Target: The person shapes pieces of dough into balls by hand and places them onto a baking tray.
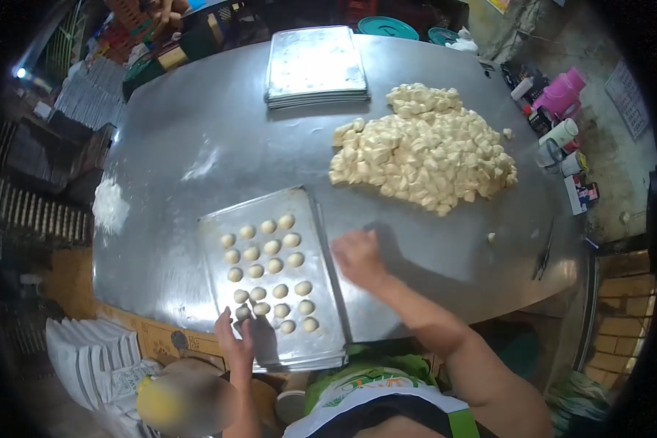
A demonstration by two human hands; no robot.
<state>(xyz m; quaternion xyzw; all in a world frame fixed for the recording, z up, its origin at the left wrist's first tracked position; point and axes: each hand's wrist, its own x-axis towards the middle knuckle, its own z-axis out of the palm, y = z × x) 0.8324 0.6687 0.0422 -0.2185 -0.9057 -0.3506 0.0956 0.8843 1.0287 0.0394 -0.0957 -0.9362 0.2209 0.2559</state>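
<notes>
Dough balls (273, 266) sit in rough rows on metal tray (325, 344), by near edge of steel table (160, 160). L hand (236, 342) is at tray's near L corner, fingers parted, tips right by the closest balls; can't tell if touching. R hand (359, 260) is just R of tray, over tabletop, fingers curled in; can't tell if anything's inside. Big pile of cut dough pcs (431, 150) lies beyond R hand, w/ a couple of loose pcs (491, 237) apart from it. Stack of trays (317, 64) at far side, flour patch (110, 206) at L edge, pink jug (560, 95) past R edge.
</notes>
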